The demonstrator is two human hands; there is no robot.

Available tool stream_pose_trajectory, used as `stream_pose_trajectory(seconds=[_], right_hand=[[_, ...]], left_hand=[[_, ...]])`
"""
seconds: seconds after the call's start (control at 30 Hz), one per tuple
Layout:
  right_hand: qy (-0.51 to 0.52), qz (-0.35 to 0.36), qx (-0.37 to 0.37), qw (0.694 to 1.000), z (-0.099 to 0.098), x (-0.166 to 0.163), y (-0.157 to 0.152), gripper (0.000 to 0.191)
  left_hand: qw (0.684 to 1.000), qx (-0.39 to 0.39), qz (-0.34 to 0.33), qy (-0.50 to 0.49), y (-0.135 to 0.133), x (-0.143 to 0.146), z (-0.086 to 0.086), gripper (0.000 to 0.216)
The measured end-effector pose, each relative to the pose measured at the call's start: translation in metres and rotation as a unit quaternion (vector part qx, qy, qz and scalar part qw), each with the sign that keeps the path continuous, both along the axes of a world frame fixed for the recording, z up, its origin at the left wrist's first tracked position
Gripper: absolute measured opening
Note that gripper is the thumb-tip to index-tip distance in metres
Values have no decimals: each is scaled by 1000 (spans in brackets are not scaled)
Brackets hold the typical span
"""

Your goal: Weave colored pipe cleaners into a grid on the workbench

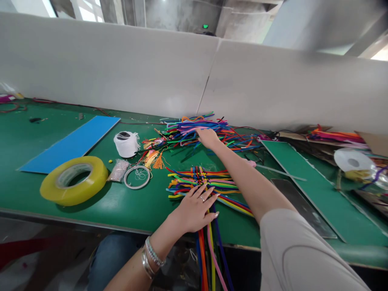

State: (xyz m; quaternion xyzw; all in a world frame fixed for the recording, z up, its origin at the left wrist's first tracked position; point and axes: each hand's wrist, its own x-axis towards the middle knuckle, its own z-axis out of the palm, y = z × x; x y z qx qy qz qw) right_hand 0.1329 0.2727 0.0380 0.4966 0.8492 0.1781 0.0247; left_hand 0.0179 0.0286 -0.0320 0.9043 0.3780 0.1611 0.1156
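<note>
Green-topped workbench (136,206) against a white partition (121,68). The open left hand (194,209) lies spread on a woven panel of multicoloured pipe cleaners (201,182); the right hand (207,138) touches a loose pipe-cleaner pile (194,131) beyond, any grip unclear. A blue board (72,145) and yellow tape roll (74,180) lie leftward.
</note>
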Motion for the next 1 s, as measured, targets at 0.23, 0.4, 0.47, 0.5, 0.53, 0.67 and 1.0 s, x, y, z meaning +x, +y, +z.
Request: stream_pose_trajectory(seconds=[0.23,0.4,0.47,0.5,0.53,0.67,1.0], right_hand=[[51,-27,0,998,11,7,0,42],[134,22,-27,990,15,15,3,46],[132,75,-45,987,15,16,6,42],[133,90,-56,985,14,16,7,41],[140,94,-67,983,14,14,7,40],[202,98,-67,972,14,5,5,40],[-1,121,39,992,14,-27,-6,29]], left_hand=[[1000,-12,2,4,0,0,2,56],[1000,-6,4,3,0,0,2,56],[1000,-6,4,3,0,0,1,56],[1000,-6,4,3,0,1,1,56],[1000,-7,4,3,0,1,1,56],[1000,-16,3,4,0,1,2,56],[1000,-21,6,-3,-1,0,5,55]])
